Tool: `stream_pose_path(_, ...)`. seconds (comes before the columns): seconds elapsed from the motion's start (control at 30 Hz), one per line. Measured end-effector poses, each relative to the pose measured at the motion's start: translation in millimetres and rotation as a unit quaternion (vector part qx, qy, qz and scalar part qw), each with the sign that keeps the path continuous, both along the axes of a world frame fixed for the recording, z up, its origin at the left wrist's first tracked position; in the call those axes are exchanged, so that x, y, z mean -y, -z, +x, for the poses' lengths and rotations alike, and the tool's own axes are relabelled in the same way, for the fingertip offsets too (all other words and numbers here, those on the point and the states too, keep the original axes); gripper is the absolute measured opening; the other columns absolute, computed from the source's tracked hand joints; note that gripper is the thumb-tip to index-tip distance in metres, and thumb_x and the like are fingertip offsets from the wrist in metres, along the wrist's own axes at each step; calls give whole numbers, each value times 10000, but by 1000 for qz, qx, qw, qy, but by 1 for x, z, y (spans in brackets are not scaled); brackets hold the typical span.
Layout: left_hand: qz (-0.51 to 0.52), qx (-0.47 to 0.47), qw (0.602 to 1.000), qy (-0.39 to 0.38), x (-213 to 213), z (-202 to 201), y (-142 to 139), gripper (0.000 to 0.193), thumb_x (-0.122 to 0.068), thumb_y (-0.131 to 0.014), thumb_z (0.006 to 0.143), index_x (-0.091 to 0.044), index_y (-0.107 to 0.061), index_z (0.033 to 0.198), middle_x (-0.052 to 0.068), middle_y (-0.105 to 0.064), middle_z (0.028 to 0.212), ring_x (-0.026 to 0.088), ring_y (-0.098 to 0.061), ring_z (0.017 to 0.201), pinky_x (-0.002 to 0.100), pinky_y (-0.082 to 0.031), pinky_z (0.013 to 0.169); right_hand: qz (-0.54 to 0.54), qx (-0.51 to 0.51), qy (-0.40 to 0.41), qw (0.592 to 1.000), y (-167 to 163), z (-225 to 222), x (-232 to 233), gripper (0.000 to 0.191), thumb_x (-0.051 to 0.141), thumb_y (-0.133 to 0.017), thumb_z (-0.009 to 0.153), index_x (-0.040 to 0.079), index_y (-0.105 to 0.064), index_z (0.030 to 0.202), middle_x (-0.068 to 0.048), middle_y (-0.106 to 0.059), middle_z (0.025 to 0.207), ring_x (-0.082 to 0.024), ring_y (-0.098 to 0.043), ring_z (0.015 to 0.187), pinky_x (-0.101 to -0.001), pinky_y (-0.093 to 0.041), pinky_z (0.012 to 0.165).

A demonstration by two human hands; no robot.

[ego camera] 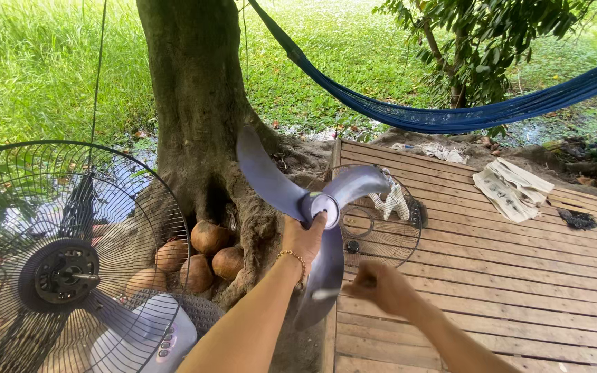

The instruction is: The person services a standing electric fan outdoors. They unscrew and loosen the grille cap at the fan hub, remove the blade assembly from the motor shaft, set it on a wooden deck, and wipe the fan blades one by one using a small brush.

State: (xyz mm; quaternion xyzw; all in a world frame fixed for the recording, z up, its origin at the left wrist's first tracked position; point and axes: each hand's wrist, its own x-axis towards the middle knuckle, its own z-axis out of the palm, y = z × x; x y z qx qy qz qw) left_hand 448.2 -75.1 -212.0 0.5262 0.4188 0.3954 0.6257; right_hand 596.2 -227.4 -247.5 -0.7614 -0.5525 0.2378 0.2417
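Observation:
My left hand [302,238] grips the hub of a grey three-bladed fan propeller [271,181] and holds it up in front of the tree trunk. One blade points up left, one right, one hangs down. My right hand [379,284] is blurred, fingers curled, close beside the lower blade; I cannot tell whether it holds anything. At the left stands the fan body, its rear wire guard [148,181] and bare motor shaft [81,277] facing me.
The front wire guard [388,249] lies flat on the wooden slat deck [506,276], with a striped cloth [391,202] on it. A folded newspaper [513,188] lies farther right. Several brown coconuts [209,236] sit at the tree trunk [198,103]. A blue hammock [450,116] hangs overhead.

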Motion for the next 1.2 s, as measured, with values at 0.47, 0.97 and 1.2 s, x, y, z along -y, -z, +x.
stream_pose_path(0.47, 52, 109, 993, -6, -16, 15, 11, 625, -167, -768, 838, -91, -481, 1388, 80, -658, 1303, 210, -624, 1204, 354, -448, 1069, 50, 35, 36, 997, -25, 22, -4, 499, 473, -851, 774, 29, -629, 726, -37, -562, 624, -121, -476, 601, -352, -422, 559)
stream_pose_path(0.97, -5, 156, 988, 21, -23, -2, -21, 671, -274, -790, 835, -149, -495, 1425, 81, -598, 1418, 234, -500, 1359, 417, -315, 1186, 66, 17, -7, 998, -38, 23, -12, 452, 490, -831, 763, 65, -676, 752, 12, -587, 625, -90, -478, 570, -319, -403, 532)
stream_pose_path(1.2, -89, 82, 990, 76, -19, -3, -38, 782, -475, -710, 845, -279, -373, 1523, 29, -391, 1631, 244, -290, 1513, 589, -164, 1212, 183, 80, 88, 976, -91, 46, -41, 440, 491, -821, 777, 66, -707, 791, -10, -618, 649, -99, -527, 605, -303, -454, 571)
